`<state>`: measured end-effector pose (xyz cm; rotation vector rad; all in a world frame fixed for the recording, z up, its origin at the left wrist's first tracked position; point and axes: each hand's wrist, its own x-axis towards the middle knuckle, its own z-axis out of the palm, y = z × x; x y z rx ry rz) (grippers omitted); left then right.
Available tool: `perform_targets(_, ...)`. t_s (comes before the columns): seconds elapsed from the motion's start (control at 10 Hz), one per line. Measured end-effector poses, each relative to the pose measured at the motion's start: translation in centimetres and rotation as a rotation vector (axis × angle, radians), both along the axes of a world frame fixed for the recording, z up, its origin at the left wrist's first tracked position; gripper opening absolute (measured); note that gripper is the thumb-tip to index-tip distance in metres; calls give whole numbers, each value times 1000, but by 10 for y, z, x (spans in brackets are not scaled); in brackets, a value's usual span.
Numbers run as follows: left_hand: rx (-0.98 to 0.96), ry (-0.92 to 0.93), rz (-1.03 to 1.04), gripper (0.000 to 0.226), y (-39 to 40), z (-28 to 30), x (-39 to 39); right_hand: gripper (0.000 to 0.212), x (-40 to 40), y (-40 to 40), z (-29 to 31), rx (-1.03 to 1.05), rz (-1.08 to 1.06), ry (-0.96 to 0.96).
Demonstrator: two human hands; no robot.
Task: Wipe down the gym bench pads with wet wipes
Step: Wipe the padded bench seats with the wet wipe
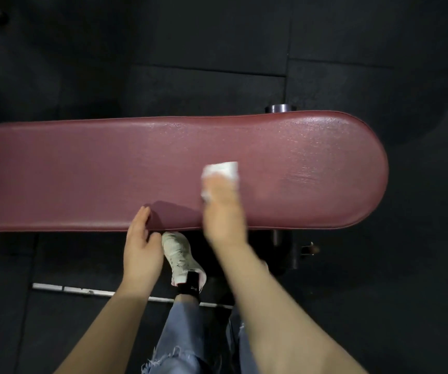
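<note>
Right hand: my right hand (224, 209) lay flat on the bench pad (82, 171), fingers stretched forward over the wet wipe (221, 170) and pressing it down; the hand was blurred, so I could not make out the single fingers.
Wet wipe: white and crumpled, it sat under my right fingertips, showing past them on the far side and at the left. It lay on the pad right of the middle, roughly midway between the near and far edges.
Left hand: my left hand (142, 247) was relaxed and grasped nothing; its fingertips rested on the pad's near edge, left of the right hand, with the thumb off the pad on the near side.
Bench pad: dark red and long, it ran left to right, square at the left end and rounded at the right end. I saw a sheen and fine streaks on the right part, beyond the wipe.
Bench frame: dark metal parts (281, 107) showed past the far edge near the right end, and more below the near edge there.
Shoe: a pale shoe (181, 255) stood on the floor just under the near edge, between my two forearms, with torn jeans (187, 344) above it.
Floor: dark rubber mats (217, 49) lay around the bench.
</note>
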<state>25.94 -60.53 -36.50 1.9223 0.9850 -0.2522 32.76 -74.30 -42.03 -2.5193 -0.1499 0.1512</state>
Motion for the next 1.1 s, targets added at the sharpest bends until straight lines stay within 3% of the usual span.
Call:
perform_targets(0.1,-66,-45,138,58,10,1,-2,46,2,38,11,76,635,18)
perform_targets(0.2,-26,4,-37,64,11,2,-8,44,20,-41,16,188,407,58)
perform_targets(0.3,75,28,-237,68,2,-2,-14,55,30,-104,102,444,-206,301)
perform_targets(0.4,66,41,-201,68,-7,-6,-13,58,29,-129,217,353,-358,284)
perform_targets(0.5,74,29,-168,68,-12,-7,-11,57,7,-173,101,-21,-343,147)
perform_targets(0.6,28,7,-120,70,-9,-5,-12,37,-12,-139,43,-70,-475,189)
perform_targets(0.7,-43,8,-15,72,-2,0,-11,38,-19,-17,19,0,129,138)
perform_targets(0.8,-17,22,-63,72,0,3,-12,42,-15,16,11,79,694,125)
perform_targets(0.9,-19,7,-79,72,-2,3,-15,47,4,-60,17,69,687,139)
perform_targets(1.0,7,-17,-75,71,-7,-1,-13,53,4,-189,29,-92,260,119)
perform_targets(1.1,24,-16,-54,70,-13,-2,-11,49,-22,-268,60,-260,-152,180)
